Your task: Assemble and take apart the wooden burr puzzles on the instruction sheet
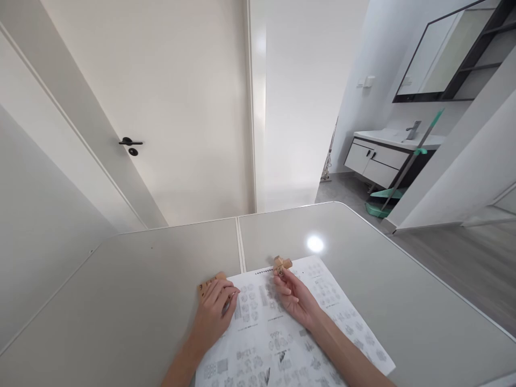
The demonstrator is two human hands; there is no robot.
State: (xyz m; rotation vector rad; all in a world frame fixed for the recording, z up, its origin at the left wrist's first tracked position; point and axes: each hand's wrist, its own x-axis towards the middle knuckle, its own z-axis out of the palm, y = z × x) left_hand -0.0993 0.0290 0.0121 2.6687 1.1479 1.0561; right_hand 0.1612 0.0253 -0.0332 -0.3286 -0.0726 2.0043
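Between the thumb and fingers of my right hand (pixel 292 295) is a small wooden interlocking puzzle (pixel 282 264), tan and cross-shaped with stubby arms. It is held just above the top edge of a large printed sheet (pixel 258 322). My left hand (pixel 215 306) rests palm down at the sheet's left edge, fingers loosely bent and lying over a brown piece (pixel 203 288) with dark marks on it. Most of that brown piece is hidden under the hand. Rows of small grey diagrams and lines of text cover the sheet.
The sheet lies on a grey table (pixel 121 301) with a pale seam (pixel 241 244) and a light trim. Beyond it stand a white door (pixel 181 107) with a black handle (pixel 131 142), a washbasin cabinet (pixel 379 158) and a green dustpan (pixel 379 209).
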